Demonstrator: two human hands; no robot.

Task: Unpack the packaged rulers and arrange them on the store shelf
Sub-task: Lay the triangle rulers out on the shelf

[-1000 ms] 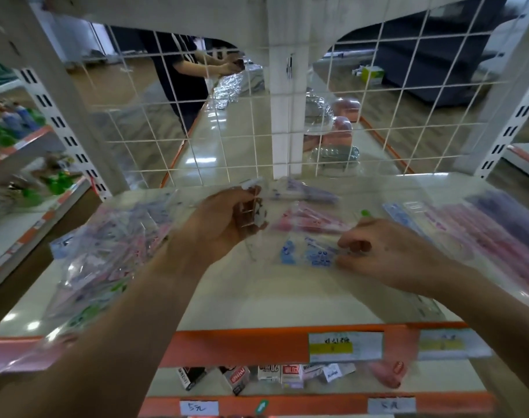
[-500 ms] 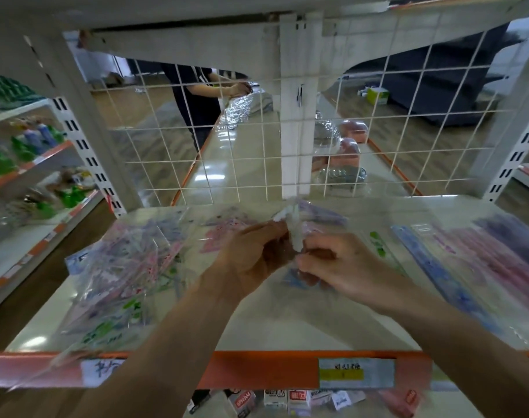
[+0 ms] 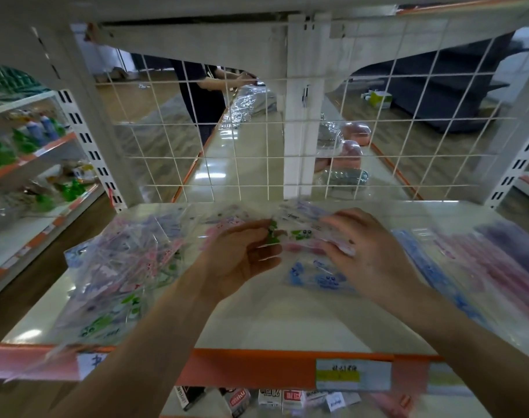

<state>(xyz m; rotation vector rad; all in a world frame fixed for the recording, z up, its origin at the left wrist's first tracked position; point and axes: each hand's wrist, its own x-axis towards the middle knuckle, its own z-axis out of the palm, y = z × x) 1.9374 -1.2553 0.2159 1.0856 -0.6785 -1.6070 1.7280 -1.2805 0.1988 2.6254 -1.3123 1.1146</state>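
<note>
Clear ruler packet (image 3: 302, 236) above mid-shelf (image 3: 287, 321), pinched at one end by left hand (image 3: 242, 260), gripped at other by right hand (image 3: 374, 254). Packaged pile (image 3: 115, 267) at left; laid-out rulers (image 3: 504, 260) at right.

I see cream shelf (image 3: 287, 321) with orange front strip (image 3: 257, 366). White wire grid (image 3: 239, 158) behind, square pattern. Clear pack (image 3: 305, 236) shows little green, pink, blue prints. Pile of bags (image 3: 121, 267): pink, purple, green mix. Blue ruler (image 3: 432, 276), pink rulers (image 3: 483, 260), purple rulers (image 3: 516, 236). Label (image 3: 352, 375) yellow and white.
</note>
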